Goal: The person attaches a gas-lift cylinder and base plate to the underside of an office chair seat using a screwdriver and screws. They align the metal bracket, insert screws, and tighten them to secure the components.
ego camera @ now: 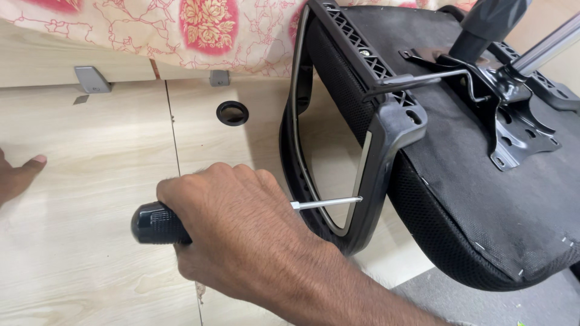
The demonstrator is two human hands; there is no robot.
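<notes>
Beside the overturned black office chair (483, 199), the right hand (241, 235) is wrapped tightly around the black handle of a screwdriver (158, 223). Its silver shaft runs from the fist toward the chair and its tip meets the inner edge of the chair's black armrest loop (386, 151). The chair lies on its side with the underside of the seat turned up, showing the metal mounting plate (513, 121) and the gas cylinder (489, 24) above the armrest. Far from the chair, at the frame's left edge, the left hand (17, 178) shows only partly, its thumb out over a pale wooden cabinet front (84, 163); whether its fingers are spread or curled cannot be told. Above the chair hangs a floral cloth (199, 24).
</notes>
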